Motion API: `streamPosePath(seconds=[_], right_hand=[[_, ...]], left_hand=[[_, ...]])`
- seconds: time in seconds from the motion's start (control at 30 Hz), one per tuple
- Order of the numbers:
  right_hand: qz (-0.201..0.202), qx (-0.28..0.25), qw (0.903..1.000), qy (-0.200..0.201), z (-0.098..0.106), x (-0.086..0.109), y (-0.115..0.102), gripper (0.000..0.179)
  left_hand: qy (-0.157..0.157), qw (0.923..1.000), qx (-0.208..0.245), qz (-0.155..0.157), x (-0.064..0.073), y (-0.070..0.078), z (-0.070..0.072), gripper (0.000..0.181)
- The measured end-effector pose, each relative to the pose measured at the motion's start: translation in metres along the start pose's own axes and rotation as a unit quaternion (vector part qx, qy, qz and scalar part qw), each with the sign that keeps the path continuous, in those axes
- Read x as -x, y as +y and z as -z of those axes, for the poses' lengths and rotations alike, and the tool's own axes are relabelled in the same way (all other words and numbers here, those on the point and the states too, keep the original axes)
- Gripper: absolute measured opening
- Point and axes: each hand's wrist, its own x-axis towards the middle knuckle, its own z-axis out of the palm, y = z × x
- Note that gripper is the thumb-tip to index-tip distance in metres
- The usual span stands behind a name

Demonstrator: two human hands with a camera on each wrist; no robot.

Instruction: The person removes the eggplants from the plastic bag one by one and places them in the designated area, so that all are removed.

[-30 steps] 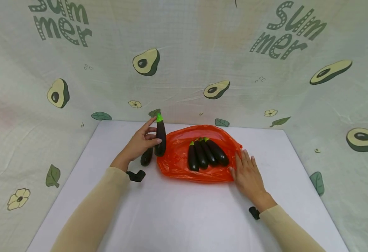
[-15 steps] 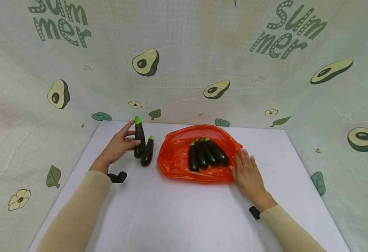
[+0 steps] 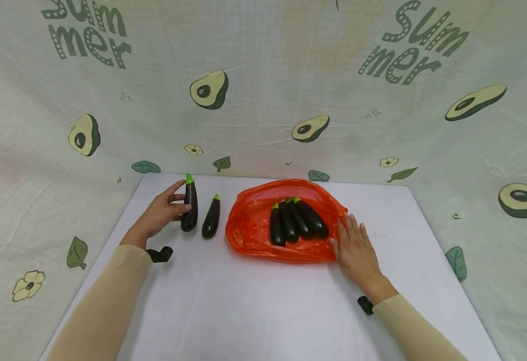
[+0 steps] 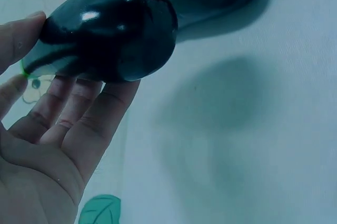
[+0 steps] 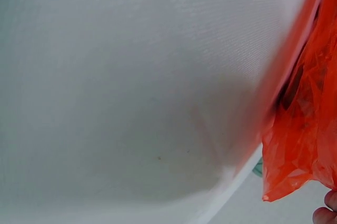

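My left hand (image 3: 159, 214) grips an eggplant (image 3: 190, 206) from the left side, its bright green stem pointing up and away. In the left wrist view the thumb and fingers pinch that glossy eggplant (image 4: 113, 34) just off the white surface, with a shadow beneath it. A second eggplant (image 3: 211, 218) lies on the table a little to the right, apart from the first. Several more eggplants (image 3: 289, 223) lie side by side on a spread red plastic bag (image 3: 251, 220). With straight fingers, my right hand (image 3: 358, 253) rests on the bag's right edge.
Everything lies on a white table (image 3: 254, 311). Behind and beside it hangs a pale cloth (image 3: 254, 75) printed with avocados, leaves and lettering. The right wrist view shows the crumpled red bag (image 5: 303, 134) edge and a few fingertips (image 5: 324, 216).
My left hand has carried its eggplant left from beside the bag, past the second eggplant, and lower toward the table. The right hand and the bag have stayed where they were.
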Motion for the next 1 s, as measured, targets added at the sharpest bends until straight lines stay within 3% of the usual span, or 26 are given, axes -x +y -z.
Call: streamPosePath(seconds=[0.23, 0.7, 1.0], right_hand=[[-0.002, 0.005, 1.0000, -0.008, 0.001, 0.000, -0.001, 0.068], [-0.010, 0.003, 0.9995, -0.030, 0.004, 0.000, -0.004, 0.070], [-0.011, 0.009, 0.9994, -0.031, 0.006, 0.001, -0.004, 0.071]], left_hand=[[-0.010, 0.9995, -0.011, 0.029, -0.007, -0.011, 0.000, 0.086], [-0.028, 0.9982, -0.018, 0.049, -0.022, -0.028, -0.007, 0.080], [-0.044, 0.9971, -0.031, 0.055, -0.026, -0.031, -0.011, 0.080]])
